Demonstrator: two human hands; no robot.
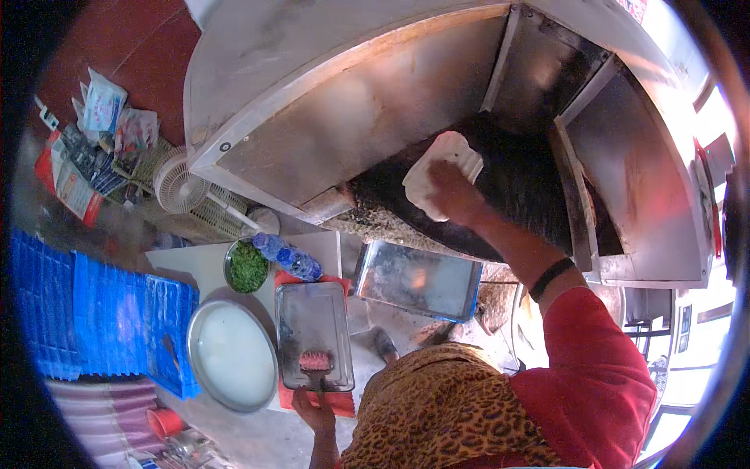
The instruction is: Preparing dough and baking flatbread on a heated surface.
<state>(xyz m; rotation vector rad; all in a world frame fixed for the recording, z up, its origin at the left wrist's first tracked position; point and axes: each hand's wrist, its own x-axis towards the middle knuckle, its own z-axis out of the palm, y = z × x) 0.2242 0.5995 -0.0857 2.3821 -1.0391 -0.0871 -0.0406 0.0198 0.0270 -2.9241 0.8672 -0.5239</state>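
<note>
My right hand (pixel 450 193) reaches into a metal hood and presses on a folded white cloth (pixel 419 176), over a large dark round cooking surface (pixel 504 223). Part of the hand covers the cloth, and its fingers look blurred. Low in the view, my left hand (pixel 314 410) grips the handle of a brush with pink bristles (pixel 315 361). The brush lies in a shallow metal tray (pixel 313 311) with a wet-looking bottom, set on a red cloth (pixel 341 404). Left of the tray stands a round metal basin of white liquid (pixel 234 356), near a bowl of chopped greens (pixel 247 267).
Two plastic bottles (pixel 287 257) lie beside the greens. A rectangular metal tray (pixel 419 281) stands below the cooking surface. Blue plastic crates (pixel 123 316) are at the left, with a white fan (pixel 181 182) above. The hood's metal edge (pixel 258 140) runs above my right arm.
</note>
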